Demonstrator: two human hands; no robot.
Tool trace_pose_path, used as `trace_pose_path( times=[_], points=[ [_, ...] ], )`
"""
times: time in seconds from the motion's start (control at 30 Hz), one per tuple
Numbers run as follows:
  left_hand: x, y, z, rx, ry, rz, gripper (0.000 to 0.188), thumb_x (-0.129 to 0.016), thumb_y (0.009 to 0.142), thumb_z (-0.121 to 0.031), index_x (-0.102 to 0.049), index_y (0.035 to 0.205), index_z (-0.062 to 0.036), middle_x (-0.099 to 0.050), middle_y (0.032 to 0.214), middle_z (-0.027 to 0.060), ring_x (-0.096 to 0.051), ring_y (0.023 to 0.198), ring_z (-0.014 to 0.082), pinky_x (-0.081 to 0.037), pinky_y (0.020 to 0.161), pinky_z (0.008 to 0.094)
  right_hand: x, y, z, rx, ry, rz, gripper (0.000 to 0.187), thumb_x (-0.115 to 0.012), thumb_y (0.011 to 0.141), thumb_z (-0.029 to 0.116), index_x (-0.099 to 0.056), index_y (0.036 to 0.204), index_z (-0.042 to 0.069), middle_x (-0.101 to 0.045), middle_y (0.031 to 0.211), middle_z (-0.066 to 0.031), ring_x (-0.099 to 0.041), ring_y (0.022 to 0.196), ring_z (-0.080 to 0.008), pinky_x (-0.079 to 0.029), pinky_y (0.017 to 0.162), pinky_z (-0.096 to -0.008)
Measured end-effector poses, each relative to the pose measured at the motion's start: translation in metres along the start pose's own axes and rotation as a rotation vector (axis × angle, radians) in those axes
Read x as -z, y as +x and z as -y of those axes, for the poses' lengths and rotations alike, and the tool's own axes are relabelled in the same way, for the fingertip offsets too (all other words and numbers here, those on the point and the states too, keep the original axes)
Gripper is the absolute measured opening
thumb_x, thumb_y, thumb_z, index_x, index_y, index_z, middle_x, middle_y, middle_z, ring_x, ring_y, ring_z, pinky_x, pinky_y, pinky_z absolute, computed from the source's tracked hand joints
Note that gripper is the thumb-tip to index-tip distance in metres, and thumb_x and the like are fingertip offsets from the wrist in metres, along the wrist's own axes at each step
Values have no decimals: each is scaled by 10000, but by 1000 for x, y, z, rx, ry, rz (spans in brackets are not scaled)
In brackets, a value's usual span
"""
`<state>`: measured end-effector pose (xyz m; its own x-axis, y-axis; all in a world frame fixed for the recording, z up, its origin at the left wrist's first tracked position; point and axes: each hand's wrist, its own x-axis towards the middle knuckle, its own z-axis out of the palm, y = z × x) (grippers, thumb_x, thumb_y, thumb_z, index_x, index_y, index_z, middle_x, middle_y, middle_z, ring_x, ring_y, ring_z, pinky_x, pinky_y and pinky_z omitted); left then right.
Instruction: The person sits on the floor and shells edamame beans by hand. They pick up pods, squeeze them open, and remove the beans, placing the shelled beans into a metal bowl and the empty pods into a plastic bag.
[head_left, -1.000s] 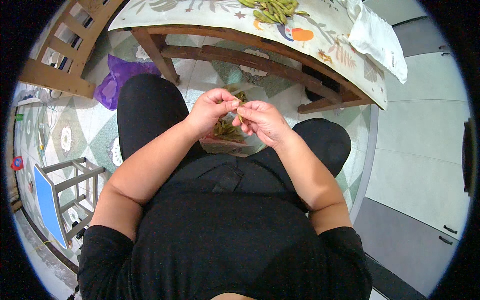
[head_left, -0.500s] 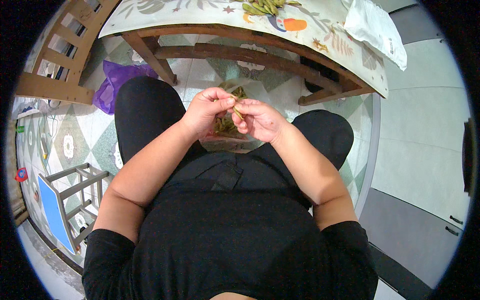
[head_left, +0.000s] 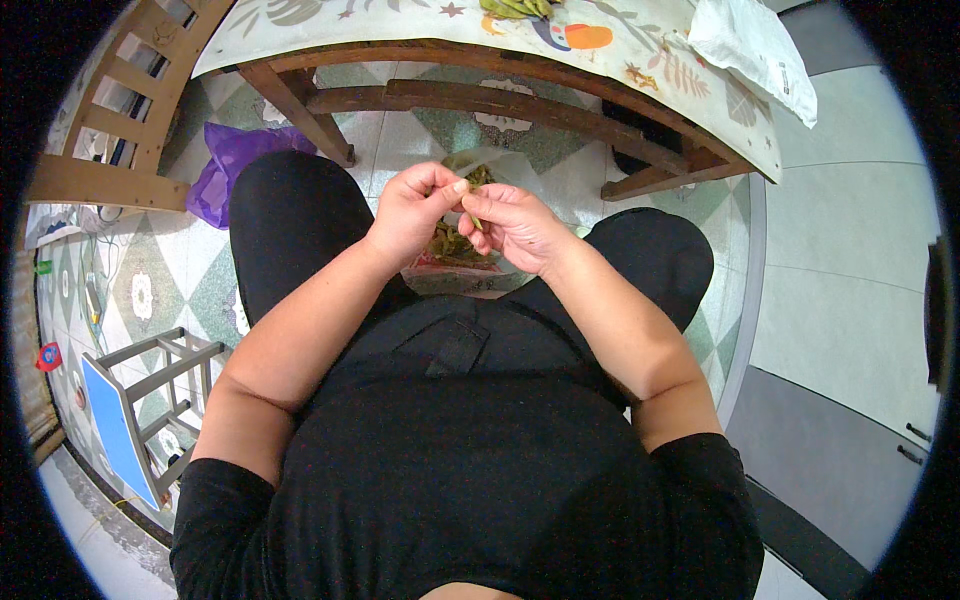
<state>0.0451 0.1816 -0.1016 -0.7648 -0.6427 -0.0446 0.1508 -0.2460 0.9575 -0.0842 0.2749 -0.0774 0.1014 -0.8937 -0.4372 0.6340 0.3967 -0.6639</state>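
Between my legs, my left hand (head_left: 408, 215) and my right hand (head_left: 518, 230) meet at the fingertips. Both are pinched on a slim green bean pod (head_left: 477, 223), whose lower end sticks out by the right fingers. The fingers cover the rest of it. Under the hands a clear plastic bag (head_left: 520, 168) stands on the floor, with yellow-green pods or shells (head_left: 452, 245) in it, partly hidden by my hands. More green pods (head_left: 520, 8) lie in a pile on the table at the top edge of the view.
Ahead is a wooden table (head_left: 480, 58) with a printed cloth; a white plastic package (head_left: 750, 55) overhangs its right end. A purple bag (head_left: 212, 185) lies on the floor by my left knee. A blue-topped stool (head_left: 118, 425) lies on its side at left. Grey cabinets (head_left: 840, 270) stand at right.
Both hands have shifted slightly upward in the view, still together on the pod. Less of the pod shows between the fingers now. The view itself has moved a little.
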Motion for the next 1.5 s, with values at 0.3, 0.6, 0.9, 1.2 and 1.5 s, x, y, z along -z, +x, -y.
trace_pose_path(
  times=[0.3, 0.6, 0.9, 1.2, 1.5],
  points=[
    [2, -3, -7, 243, -178, 8, 142, -542, 800, -138, -589, 897, -46, -581, 726, 11, -432, 540, 47, -319, 471, 177, -1, 0, 2, 118, -187, -116, 183, -500, 827, 227, -547, 771, 60, -574, 663, -44, -496, 526, -81, -381, 473, -201],
    [6, -1, -1, 337, -368, 97, 84, -590, 760, -129, -582, 803, -57, -567, 686, 7, -436, 534, 60, -323, 475, 183, 4, -3, 5, -10, -127, 62, 193, -498, 830, 215, -553, 832, 30, -567, 665, -36, -500, 554, -85, -384, 497, -195],
    [4, -3, -1, 223, -207, -22, 91, -601, 753, -136, -538, 713, -86, -545, 655, 1, -447, 541, 80, -307, 474, 203, -1, -2, 0, 188, -371, -99, 131, -552, 798, 158, -560, 825, 30, -585, 735, -56, -535, 631, -105, -432, 576, -213],
    [-1, -4, -6, 279, -426, 61, 77, -543, 793, -148, -537, 769, -74, -549, 648, 44, -484, 548, 115, -342, 499, 214, -3, -3, -3, 112, -50, -51, 157, -493, 833, 197, -545, 824, 50, -561, 725, -58, -483, 598, -107, -395, 558, -211],
    [-7, -7, -17, 218, -386, 59, 79, -551, 788, -130, -567, 804, -55, -580, 701, 49, -487, 575, 94, -346, 514, 197, -6, 1, -10, 210, 64, -128, 166, -461, 839, 178, -539, 810, 34, -535, 691, -39, -463, 589, -103, -377, 535, -210]
  ],
)
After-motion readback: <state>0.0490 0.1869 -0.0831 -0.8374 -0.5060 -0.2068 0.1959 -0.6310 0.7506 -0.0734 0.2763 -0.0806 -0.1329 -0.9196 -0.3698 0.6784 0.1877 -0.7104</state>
